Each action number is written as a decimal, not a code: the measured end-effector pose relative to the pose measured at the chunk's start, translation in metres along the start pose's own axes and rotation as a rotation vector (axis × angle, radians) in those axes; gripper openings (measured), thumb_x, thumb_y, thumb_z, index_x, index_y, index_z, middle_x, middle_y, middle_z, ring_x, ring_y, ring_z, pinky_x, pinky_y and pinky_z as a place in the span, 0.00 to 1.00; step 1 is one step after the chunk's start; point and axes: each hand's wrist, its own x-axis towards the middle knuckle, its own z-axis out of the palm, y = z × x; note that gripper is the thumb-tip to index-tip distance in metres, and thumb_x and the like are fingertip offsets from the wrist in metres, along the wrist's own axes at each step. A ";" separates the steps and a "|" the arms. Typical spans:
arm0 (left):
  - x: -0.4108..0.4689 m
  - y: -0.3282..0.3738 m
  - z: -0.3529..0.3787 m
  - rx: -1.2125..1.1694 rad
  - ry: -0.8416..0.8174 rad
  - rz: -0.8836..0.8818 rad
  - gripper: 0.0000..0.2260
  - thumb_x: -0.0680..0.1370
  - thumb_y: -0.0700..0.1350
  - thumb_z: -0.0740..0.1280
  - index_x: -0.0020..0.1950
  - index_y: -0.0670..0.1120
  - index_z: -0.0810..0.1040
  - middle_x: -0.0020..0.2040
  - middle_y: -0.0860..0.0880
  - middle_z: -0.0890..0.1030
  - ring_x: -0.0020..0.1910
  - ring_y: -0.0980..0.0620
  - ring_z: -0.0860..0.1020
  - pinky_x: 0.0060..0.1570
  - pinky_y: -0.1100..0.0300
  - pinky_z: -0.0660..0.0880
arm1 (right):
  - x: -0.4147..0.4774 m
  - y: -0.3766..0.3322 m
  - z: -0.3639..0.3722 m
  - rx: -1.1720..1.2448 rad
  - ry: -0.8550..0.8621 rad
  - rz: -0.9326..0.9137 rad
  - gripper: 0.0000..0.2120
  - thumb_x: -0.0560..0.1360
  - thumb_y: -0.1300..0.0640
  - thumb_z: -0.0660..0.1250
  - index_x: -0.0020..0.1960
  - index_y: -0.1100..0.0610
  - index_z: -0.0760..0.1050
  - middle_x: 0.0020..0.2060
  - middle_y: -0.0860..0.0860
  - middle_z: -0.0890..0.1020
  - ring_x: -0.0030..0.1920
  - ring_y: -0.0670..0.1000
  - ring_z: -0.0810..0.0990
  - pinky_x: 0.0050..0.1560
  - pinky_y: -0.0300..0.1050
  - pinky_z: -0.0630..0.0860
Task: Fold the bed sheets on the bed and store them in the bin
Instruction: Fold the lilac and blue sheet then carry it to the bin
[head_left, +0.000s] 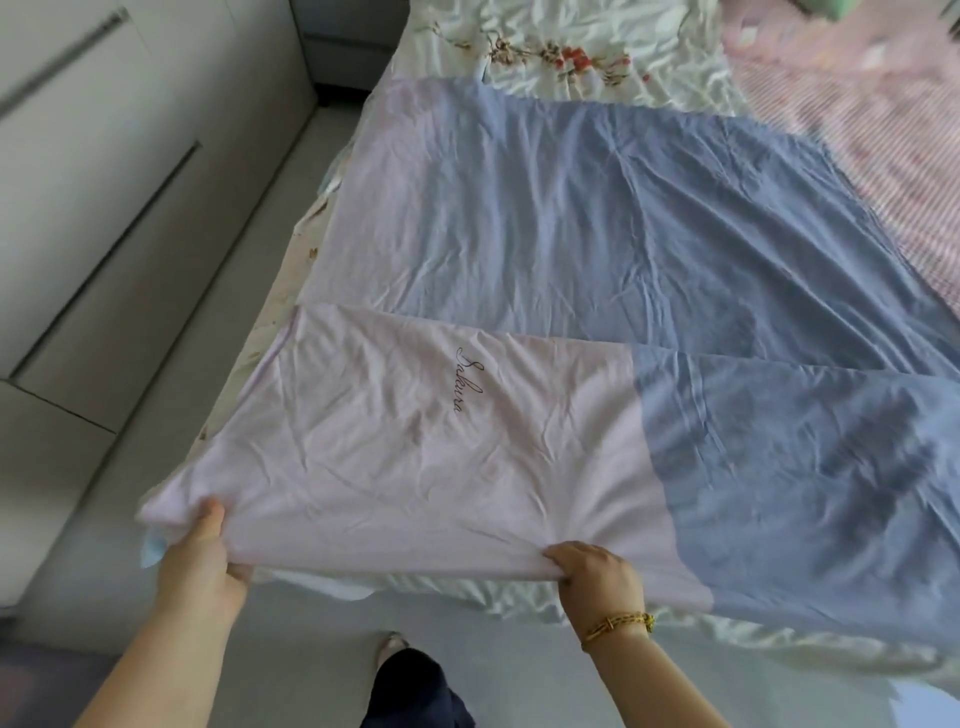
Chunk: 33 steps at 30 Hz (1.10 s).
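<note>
Head view. Pink-and-blue bed sheet (519, 234) lies spread across the bed (280, 291), its near edge lifted off the bed's foot side. Left hand (200, 556) pinches the sheet's pink corner at the bed's near-left corner, thumb on top, the other fingers hidden under the cloth. Right hand (597, 571), with a gold bracelet (618, 623) on the wrist, grips the same near edge further along the bed's foot, fingers curled over a bunch of fabric. Script lettering (469, 382) sits on the raised pink panel.

Step looks like an early lengthwise fold: near edge up, not yet laid over. Next move probably calls for carrying both held points toward the bed's head side and matching edge to edge, keeping the span taut so the blue half doesn't sag.

Room: floral sheet (561, 52) at the bed's head and pink striped sheet (883, 156) on the bed's far-right side border the landing zone. White cabinet (78, 208) runs along the bed's left, with a narrow floor strip (260, 649) between. Bin not in view.
</note>
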 end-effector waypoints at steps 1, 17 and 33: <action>0.000 0.001 -0.004 0.001 0.001 0.018 0.12 0.79 0.48 0.61 0.61 0.46 0.71 0.65 0.47 0.72 0.53 0.51 0.76 0.48 0.62 0.76 | -0.003 -0.002 -0.001 -0.009 0.009 -0.018 0.12 0.42 0.58 0.62 0.23 0.46 0.77 0.20 0.40 0.76 0.19 0.40 0.74 0.17 0.31 0.64; -0.051 -0.036 -0.063 -0.117 0.004 0.036 0.04 0.79 0.50 0.61 0.50 0.52 0.72 0.58 0.54 0.75 0.41 0.62 0.75 0.32 0.68 0.77 | -0.123 0.039 0.003 1.255 0.174 1.277 0.12 0.77 0.56 0.64 0.40 0.63 0.70 0.36 0.57 0.71 0.40 0.56 0.72 0.39 0.45 0.73; -0.030 -0.025 -0.072 -0.088 0.061 0.041 0.09 0.78 0.52 0.62 0.56 0.51 0.72 0.65 0.53 0.74 0.61 0.56 0.75 0.33 0.66 0.79 | -0.069 0.073 -0.033 1.509 0.387 1.202 0.10 0.78 0.54 0.61 0.52 0.61 0.71 0.36 0.50 0.75 0.36 0.49 0.74 0.24 0.36 0.76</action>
